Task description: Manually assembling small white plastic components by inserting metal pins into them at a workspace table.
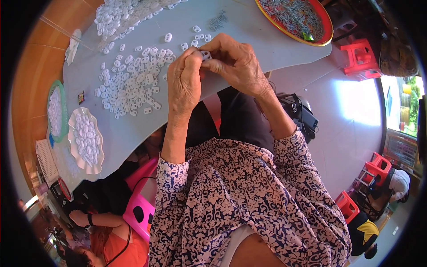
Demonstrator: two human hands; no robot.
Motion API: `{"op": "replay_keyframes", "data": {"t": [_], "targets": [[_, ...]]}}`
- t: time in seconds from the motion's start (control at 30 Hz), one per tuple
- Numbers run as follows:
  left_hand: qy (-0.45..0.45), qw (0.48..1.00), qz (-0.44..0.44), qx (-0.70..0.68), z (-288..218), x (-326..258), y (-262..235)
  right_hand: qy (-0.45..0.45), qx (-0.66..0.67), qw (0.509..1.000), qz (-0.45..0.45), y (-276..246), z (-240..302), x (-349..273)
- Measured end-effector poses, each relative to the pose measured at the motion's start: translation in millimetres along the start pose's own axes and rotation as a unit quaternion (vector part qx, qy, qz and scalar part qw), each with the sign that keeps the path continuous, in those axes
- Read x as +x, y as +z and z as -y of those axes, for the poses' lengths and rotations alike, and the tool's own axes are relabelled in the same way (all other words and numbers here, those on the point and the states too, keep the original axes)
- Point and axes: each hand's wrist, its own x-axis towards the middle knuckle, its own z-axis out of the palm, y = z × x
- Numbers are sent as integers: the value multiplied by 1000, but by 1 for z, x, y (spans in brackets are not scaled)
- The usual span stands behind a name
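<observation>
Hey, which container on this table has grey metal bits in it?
The round red tray with the yellow rim, beyond your right hand. The scalloped cream dish and green basket, over on the left, hold white pieces instead.

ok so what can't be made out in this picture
Head view:
white piece between the left hand and right hand: partly covered by them
red tray: far side cut off by the top edge
metal pieces in the tray: too small to tell individual shapes
</observation>
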Motion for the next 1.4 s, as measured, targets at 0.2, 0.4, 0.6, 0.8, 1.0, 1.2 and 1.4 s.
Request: {"op": "replay_keyframes", "data": {"t": [0.2, 0.4, 0.6, 0.8, 1.0, 1.2, 1.4], "targets": [[46, 997, 9, 67, 6, -2, 0, -33, -16, 999, -2, 1, -2, -1], [-78, 996, -7, -43, -7, 1, -1, -42, -16, 999, -2, 1, 2, -1], [-118, 989, -25, -84, -11, 4, 2, -41, -16, 999, -8, 1, 1, 0], [-151, 980, -34, -122, -9, 5, -1, -25, 1, 1000, -1, 2, -4, 3], [-126, 985, -54, -104, -7, 7, 2, -54, -36, 998, -11, 5, -6, 6], [-108, 987, -51, -106, -5, 7, 4, -79, -23, 996, -16, 4, -11, 7], [-78, 994, -34, -70, 0, 8, 2, -80, -20, 997, -1, 1, -11, 9]]}}
